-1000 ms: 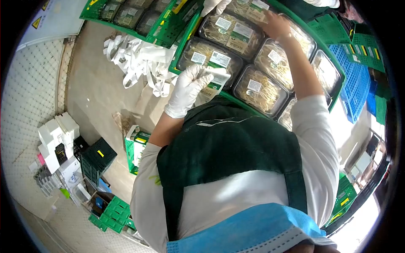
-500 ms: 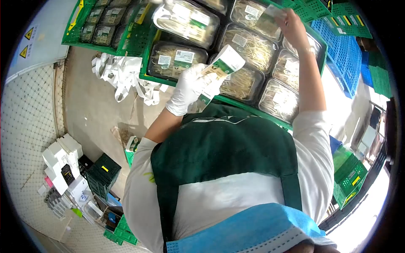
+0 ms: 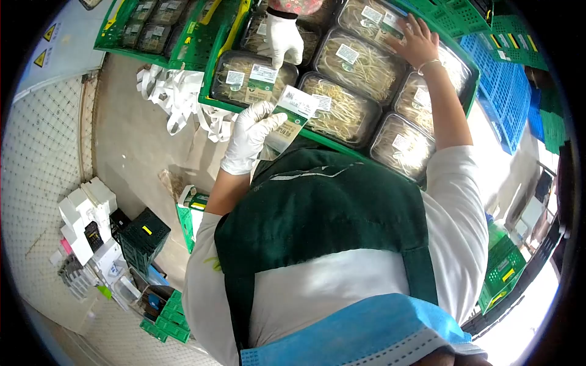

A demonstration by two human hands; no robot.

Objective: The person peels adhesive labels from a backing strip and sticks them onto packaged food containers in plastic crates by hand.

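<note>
My left hand [image 3: 249, 139], in a white glove, grips a stack of green-and-white printed labels [image 3: 294, 117] near the front edge of the green crate. My bare right hand [image 3: 419, 43] lies with fingers spread on a tray of sprouts [image 3: 357, 17] at the far side, over a green label [image 3: 389, 27] on its clear lid. Other sprout trays fill the crate, among them a large middle one [image 3: 360, 66] and a front one [image 3: 339, 113]. At the front left, a tray [image 3: 235, 70] bears a white sticker and a green label.
Another person's white-gloved hand [image 3: 284, 39] reaches over the crate's left trays. A second green crate [image 3: 178, 63] holds more trays at the left. White straps [image 3: 177, 97] hang beside it. A blue plastic pallet [image 3: 497, 85] is at the right.
My right hand has gone from pinching a label above the far tray to lying spread on it. My left hand has shifted down and left with the labels. Another person's gloved hand has come in.
</note>
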